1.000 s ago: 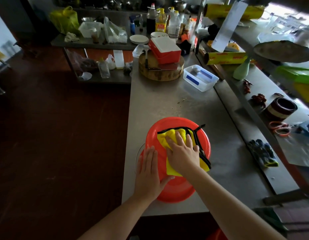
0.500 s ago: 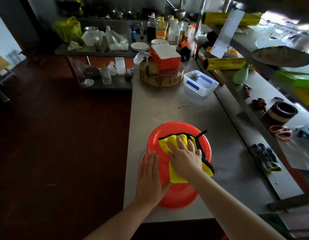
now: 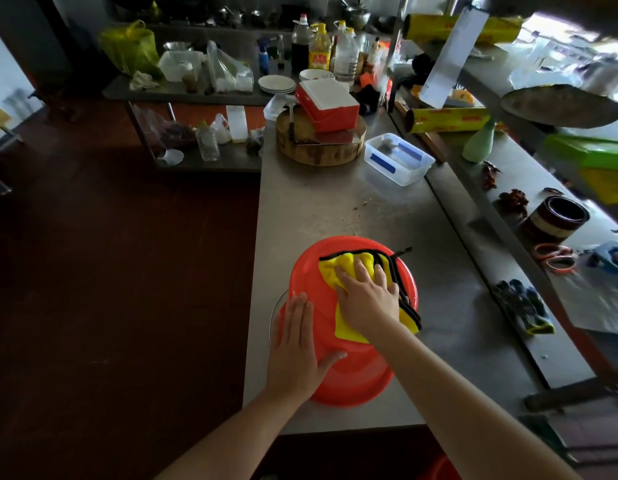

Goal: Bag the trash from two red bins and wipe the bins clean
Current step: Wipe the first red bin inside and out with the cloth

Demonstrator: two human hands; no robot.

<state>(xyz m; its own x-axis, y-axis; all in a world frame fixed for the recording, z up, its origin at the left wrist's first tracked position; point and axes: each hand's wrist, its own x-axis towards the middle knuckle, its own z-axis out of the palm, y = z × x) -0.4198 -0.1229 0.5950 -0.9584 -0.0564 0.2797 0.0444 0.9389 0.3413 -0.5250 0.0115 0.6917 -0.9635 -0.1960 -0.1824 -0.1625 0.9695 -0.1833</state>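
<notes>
The red bin (image 3: 352, 379) stands upside down on the counter (image 3: 318, 202), close to its near edge, as it did half a second ago. The right hand (image 3: 368, 299) and the yellow cloth (image 3: 347, 263) with black trim now lie slightly nearer the bin's far rim than before. This hand is released, fingers spread flat, pressing the cloth against the upturned base. The left hand (image 3: 297, 348) remains on the near left flank of the bin, also released, palm down with fingers together and thumb spread, steadying it. Farther along the counter, a clear plastic box (image 3: 397, 157) with blue clips sits apart from the bin; its contents cannot be made out. Beside it, a red box with a white lid (image 3: 330, 105) rests closed on a round wooden chopping block (image 3: 321, 150). On the ledge to the right, a dark striped round tin (image 3: 556, 218) stands open, its interior in shadow.
</notes>
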